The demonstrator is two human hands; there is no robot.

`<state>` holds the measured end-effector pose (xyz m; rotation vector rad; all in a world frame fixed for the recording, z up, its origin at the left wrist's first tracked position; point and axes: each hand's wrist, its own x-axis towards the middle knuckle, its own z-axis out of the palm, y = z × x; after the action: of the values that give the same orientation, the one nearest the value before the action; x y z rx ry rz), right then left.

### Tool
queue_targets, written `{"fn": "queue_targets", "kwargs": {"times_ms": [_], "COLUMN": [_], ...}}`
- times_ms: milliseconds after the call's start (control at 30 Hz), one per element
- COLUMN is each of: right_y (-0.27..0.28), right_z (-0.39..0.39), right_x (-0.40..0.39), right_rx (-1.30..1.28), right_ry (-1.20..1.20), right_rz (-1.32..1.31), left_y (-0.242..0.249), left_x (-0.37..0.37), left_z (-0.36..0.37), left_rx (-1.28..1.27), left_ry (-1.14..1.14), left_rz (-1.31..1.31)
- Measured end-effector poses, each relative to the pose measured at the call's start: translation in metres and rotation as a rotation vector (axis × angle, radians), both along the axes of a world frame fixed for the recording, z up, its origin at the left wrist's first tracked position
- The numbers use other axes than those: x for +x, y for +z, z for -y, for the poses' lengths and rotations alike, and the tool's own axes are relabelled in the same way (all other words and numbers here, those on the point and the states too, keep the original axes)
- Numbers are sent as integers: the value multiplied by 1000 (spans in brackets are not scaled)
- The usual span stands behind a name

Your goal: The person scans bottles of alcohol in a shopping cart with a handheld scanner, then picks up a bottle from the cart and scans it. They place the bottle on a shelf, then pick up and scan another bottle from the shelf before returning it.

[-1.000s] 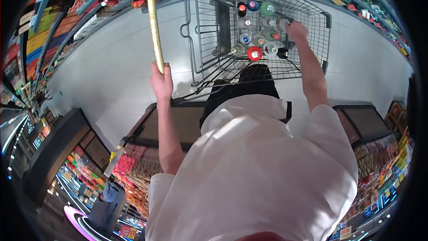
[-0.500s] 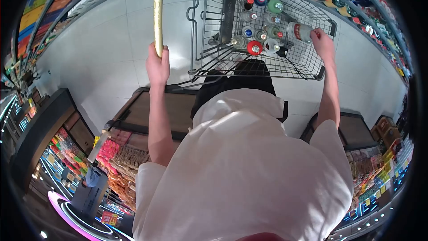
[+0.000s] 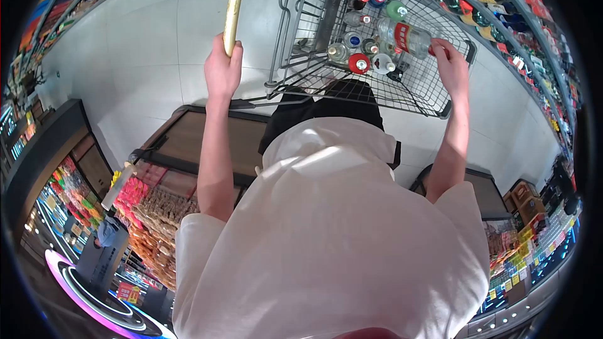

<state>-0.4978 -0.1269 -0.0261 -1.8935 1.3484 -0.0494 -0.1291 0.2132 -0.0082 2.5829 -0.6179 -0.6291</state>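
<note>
My left hand (image 3: 223, 69) is wrapped round the lower end of a long, pale gold stick (image 3: 235, 9) that points up and out of view. On the other side, my right hand (image 3: 449, 66) grips a clear bottle (image 3: 411, 39) with a red label by its capped end. The bottle lies on its side over the wire shopping cart (image 3: 433, 97). Beneath and beside it, several bottles stand in the cart, among them a green one (image 3: 396, 10) and one with a red top (image 3: 358, 63).
Shelves of colourful goods (image 3: 468, 0) curve along the upper right. Low display bins (image 3: 207, 138) stand behind me, with packaged food (image 3: 157, 213) at the left. A person (image 3: 107, 233) is at the lower left. Cardboard boxes (image 3: 526, 201) sit at the right.
The bottle in my right hand has moved left over the standing bottles and appears larger. My left hand and the stick have shifted slightly up in view, and the whole view has shifted.
</note>
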Motion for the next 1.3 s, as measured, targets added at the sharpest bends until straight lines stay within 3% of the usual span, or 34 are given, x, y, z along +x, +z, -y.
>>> {"fn": "queue_targets", "kwargs": {"times_ms": [167, 433, 633, 1067, 1300], "right_y": [-33, -129, -193, -234, -207], "right_z": [-5, 1, 8, -14, -25], "right_x": [46, 86, 106, 106, 113], "right_rx": [-18, -4, 62, 84, 220], "right_ry": [72, 184, 239, 165, 163], "right_rz": [-187, -475, -552, -563, -515], "left_y": [6, 1, -1, 0, -1], "left_x": [-1, 2, 4, 0, 0], "left_z": [2, 1, 2, 2, 3], "left_rx": [40, 26, 35, 18, 7], "left_ry": [12, -39, -49, -29, -25], "left_rz": [-14, 9, 38, 53, 38]}}
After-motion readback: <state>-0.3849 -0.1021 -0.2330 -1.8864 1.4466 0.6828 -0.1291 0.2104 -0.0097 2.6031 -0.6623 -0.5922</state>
